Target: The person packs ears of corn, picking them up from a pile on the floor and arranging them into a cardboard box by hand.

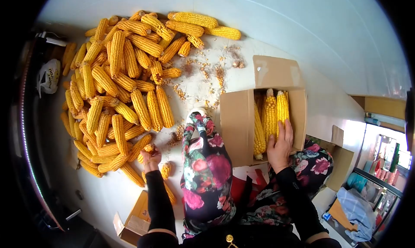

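A large pile of yellow corn cobs (116, 88) covers the floor on the left. At the pile's lower right edge, my left hand (151, 160) has its fingers closed round the end of a corn cob (149, 148). An open cardboard box (237, 127) stands in front of me on the right, with several cobs (269, 118) lying lengthwise inside. My right hand (281, 147) reaches into the box, its fingers spread and resting on the lower end of the rightmost cob (282, 107).
Loose kernels and husk bits (205, 75) lie between pile and box. A small open carton (138, 220) is at the lower left, another box (339, 165) at the right. A shelf unit (380, 187) holds a cloth (356, 209). My legs (207, 174) are in the middle.
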Demonstrator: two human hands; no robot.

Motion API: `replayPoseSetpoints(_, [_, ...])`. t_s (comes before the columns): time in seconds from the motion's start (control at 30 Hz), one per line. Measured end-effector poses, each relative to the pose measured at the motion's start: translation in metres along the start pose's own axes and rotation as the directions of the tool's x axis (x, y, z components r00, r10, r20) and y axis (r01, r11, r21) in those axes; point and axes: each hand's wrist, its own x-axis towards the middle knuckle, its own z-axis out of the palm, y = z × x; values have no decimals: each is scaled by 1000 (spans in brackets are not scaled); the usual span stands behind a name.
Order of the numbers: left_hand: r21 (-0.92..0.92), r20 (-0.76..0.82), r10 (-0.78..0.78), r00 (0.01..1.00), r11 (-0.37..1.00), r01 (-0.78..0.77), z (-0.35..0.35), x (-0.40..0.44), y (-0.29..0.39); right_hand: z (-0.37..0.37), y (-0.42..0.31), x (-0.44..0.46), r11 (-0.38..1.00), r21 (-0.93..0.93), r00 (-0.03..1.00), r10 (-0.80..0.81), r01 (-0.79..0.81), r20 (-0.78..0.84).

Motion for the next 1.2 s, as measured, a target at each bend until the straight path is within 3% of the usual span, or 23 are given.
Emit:
replayPoseSetpoints(0.03, [8,-69,-33,997,999,34,33,-56,-19,0,0,-1,1000,8,1000,-1,1,-9])
replayPoseSetpoints(0.07, [-26,28,-127,992,992,127,35,-70,-25,0,0,-1,1000,10,1000,-3,3,-2])
replayPoseSetpoints(0.17, [103,171,-109,979,990,92,81,-182,-75,-1,4,-2,1000,24,1000,-4,4,4])
replayPoseSetpoints(0.2, [321,385,14,923,935,-148,94,-210,-82,-1,4,-2,999,34,1000,-1,1,15])
replayPoseSetpoints(0.23, [454,599,73,797,789,-413,108,-233,-85,-2,5,-4,995,99,1000,18,-19,18])
replayPoseSetpoints(0.3, [374,816,274,509,421,-826,149,-285,-92,-21,-3,2,969,247,999,2,6,-32])
replayPoseSetpoints(0.33, [277,887,298,353,269,-922,172,-319,-99,-37,-9,5,926,377,998,1,25,-67])
replayPoseSetpoints(0.4, [218,975,98,200,-227,-949,205,-385,-104,-85,-23,12,913,403,994,-27,66,-102])
replayPoseSetpoints(0.43, [146,988,24,150,-432,-890,221,-426,-122,-107,-28,17,897,391,964,-118,206,-237])
replayPoseSetpoints(0.53, [-96,950,-291,113,-616,-782,239,-463,-180,-150,-22,26,871,172,812,-335,460,-478])
replayPoseSetpoints(0.6, [-151,796,-575,191,-494,-856,252,-466,-221,-177,-19,31,885,10,870,-456,466,-190])
replayPoseSetpoints(0.63, [-240,713,-693,107,-384,-892,260,-452,-241,-173,-7,30,898,130,908,-415,419,-56])
replayPoseSetpoints(0.67, [-230,696,-702,153,-419,-879,260,-432,-261,-159,7,28,905,244,921,-379,349,87])
replayPoseSetpoints(0.73, [397,621,-664,416,-192,-898,265,-404,-288,-114,33,9,915,338,969,-245,222,26])
replayPoseSetpoints(0.8, [425,776,-488,399,-62,-903,274,-377,-300,-94,44,6,891,438,992,-130,117,-2])
replayPoseSetpoints(0.83, [269,875,-381,298,-129,-954,280,-371,-303,-89,39,5,896,437,997,74,-81,33])
replayPoseSetpoints(0.87, [250,907,-319,275,-117,-961,280,-368,-307,-84,37,8,862,429,960,276,-271,54])
replayPoseSetpoints(0.9, [256,885,-355,302,-171,-951,279,-366,-310,-82,40,13,851,388,935,321,-355,153])
replayPoseSetpoints(0.93, [257,859,-392,329,-224,-940,279,-369,-313,-81,42,16,851,386,934,322,-357,154])
replayPoseSetpoints(1.0, [209,840,-452,300,-241,-948,268,-350,-327,-80,45,18,993,-55,993,111,-109,32])
replayPoseSetpoints(1.07, [163,818,-507,272,-249,-955,260,-349,-334,-78,43,20,990,-20,982,140,-138,125])
replayPoseSetpoints(1.13, [-49,732,-622,277,-454,-890,256,-351,-333,-56,46,18,989,-77,973,135,-122,187])
replayPoseSetpoints(1.2, [-94,726,-642,247,-449,-888,251,-353,-330,-40,42,14,986,-121,963,141,-116,231])
